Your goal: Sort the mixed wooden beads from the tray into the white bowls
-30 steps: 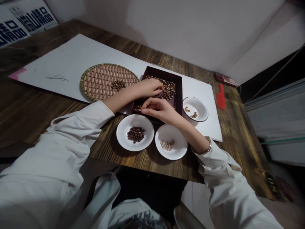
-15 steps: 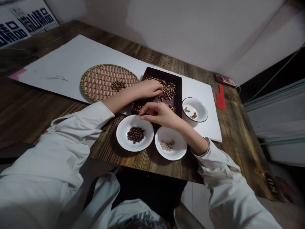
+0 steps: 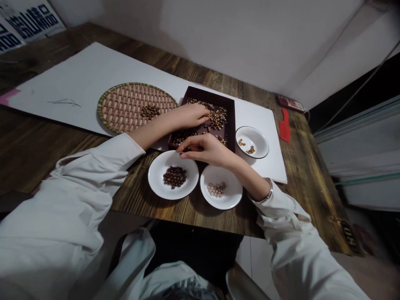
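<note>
My left hand [image 3: 195, 116] reaches over the dark red box [image 3: 231, 125], its fingers curled down at the mixed beads [image 3: 218, 114]; what the fingertips hold, if anything, is hidden. Above the rim of the white bowl [image 3: 153, 180] with dark brown beads [image 3: 175, 177], my right hand [image 3: 209, 149] pinches a small dark bead [image 3: 181, 154] between thumb and finger. Beside that stands a second white bowl [image 3: 223, 203] with pale beads [image 3: 217, 190]. A dark-rimmed white bowl [image 3: 261, 146] to the right of the box contains several yellowish-brown beads [image 3: 250, 149].
A round woven tray [image 3: 117, 108] with a small pile of brownish-green beads [image 3: 150, 111] lies left of the box on a white board [image 3: 79, 79]. At the right are a red comb-shaped tool [image 3: 284, 126] and a dark red phone-like object [image 3: 290, 103] on the wooden table [image 3: 312, 183].
The whole view has shifted a little, so things sit slightly further left. The dark bead now shows at my right fingertips over the bowl's rim. My left hand stays at the box.
</note>
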`<act>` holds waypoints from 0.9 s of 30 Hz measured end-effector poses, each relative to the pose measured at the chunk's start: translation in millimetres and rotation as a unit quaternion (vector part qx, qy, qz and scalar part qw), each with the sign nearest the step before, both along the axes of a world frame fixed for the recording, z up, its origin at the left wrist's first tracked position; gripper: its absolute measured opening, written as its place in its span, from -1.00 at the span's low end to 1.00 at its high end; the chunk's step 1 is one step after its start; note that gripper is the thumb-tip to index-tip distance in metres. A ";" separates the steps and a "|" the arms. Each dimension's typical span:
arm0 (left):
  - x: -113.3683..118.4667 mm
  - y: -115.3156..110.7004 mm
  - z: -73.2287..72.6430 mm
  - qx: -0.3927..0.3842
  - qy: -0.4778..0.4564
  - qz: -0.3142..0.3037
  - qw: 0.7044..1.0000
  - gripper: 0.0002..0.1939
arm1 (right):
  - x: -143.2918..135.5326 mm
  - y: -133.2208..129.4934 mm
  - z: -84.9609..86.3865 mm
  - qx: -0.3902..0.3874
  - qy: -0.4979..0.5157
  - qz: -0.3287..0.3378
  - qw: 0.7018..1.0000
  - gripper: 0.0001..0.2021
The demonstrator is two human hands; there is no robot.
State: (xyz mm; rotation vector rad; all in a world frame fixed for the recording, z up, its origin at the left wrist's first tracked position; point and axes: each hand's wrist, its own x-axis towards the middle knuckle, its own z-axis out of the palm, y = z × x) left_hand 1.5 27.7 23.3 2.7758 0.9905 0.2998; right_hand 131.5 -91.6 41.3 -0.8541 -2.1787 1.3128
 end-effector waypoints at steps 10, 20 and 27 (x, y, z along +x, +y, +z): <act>-1.1 -0.7 -0.9 -0.005 -0.013 -0.001 1.000 -0.64 | 0.3 0.4 -2.6 -0.004 0.001 -0.008 1.000 -0.81; 0.0 -0.2 -1.2 -0.007 -0.002 0.002 1.000 -0.64 | -2.2 0.1 -4.7 -0.018 0.028 -0.021 0.999 -0.71; -0.5 0.7 -2.6 -0.007 -0.010 0.001 1.000 -0.65 | -3.4 -0.1 -2.5 -0.033 0.041 -0.031 0.998 -0.72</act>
